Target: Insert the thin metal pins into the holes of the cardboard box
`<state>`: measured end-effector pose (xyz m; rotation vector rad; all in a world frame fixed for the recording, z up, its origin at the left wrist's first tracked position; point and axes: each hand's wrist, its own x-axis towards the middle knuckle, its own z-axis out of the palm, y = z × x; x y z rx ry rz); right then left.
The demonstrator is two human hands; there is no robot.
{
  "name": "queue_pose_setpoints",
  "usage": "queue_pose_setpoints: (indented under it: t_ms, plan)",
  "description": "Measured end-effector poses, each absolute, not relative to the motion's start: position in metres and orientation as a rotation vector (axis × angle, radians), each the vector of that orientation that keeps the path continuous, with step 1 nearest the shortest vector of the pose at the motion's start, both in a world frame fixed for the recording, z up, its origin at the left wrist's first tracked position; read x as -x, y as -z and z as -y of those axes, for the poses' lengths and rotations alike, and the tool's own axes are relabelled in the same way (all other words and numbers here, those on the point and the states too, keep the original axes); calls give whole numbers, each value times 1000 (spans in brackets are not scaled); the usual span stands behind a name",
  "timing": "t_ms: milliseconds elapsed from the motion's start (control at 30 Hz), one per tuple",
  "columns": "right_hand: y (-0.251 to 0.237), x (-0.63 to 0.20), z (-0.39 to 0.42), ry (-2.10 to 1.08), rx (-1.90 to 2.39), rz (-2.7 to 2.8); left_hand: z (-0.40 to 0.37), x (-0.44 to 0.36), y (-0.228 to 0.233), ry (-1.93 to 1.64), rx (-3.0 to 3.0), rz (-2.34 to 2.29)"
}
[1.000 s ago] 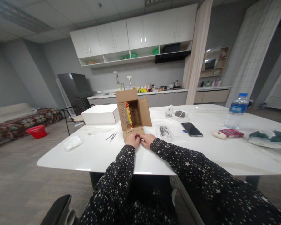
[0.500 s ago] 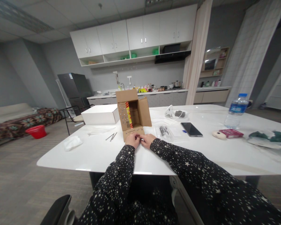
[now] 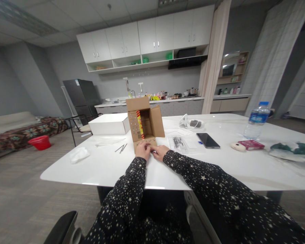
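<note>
An open cardboard box (image 3: 134, 127) stands on the white table with its opening toward me and its flaps spread. Small studs or dots cover its left flap and front flap, and a red-and-yellow strip runs down the left flap. My left hand (image 3: 143, 150) lies over the front flap, fingers bent and pressed together; anything inside them is hidden. Beside it, my right hand (image 3: 160, 152) has its fingertips closed at the flap's near right edge. The fingertips of both hands nearly meet. Thin metal sticks (image 3: 123, 148) lie left of the box.
A white box (image 3: 108, 124) and a crumpled tissue (image 3: 79, 155) are on the left. To the right lie a clear packet (image 3: 179, 143), a phone (image 3: 207, 140), a white device with a cable (image 3: 194, 123), a pink box (image 3: 251, 145) and a water bottle (image 3: 256, 120).
My left hand's fingers have shifted slightly up over the front flap and spread a little. The right hand has hardly moved, and the box stays in place.
</note>
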<state>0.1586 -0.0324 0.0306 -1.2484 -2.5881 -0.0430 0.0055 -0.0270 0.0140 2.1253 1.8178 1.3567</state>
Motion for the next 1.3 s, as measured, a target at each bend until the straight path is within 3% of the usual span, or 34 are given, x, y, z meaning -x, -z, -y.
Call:
queue_pose_setpoints:
  t_ms: [200, 1300]
  plan:
    - [-29, -158, 30, 47, 1254, 2575, 28, -5, -15, -1481, -2063, -1754]
    - [-29, -159, 32, 15, 1251, 2555, 34, -5, -21, -1376, -1960, -1891]
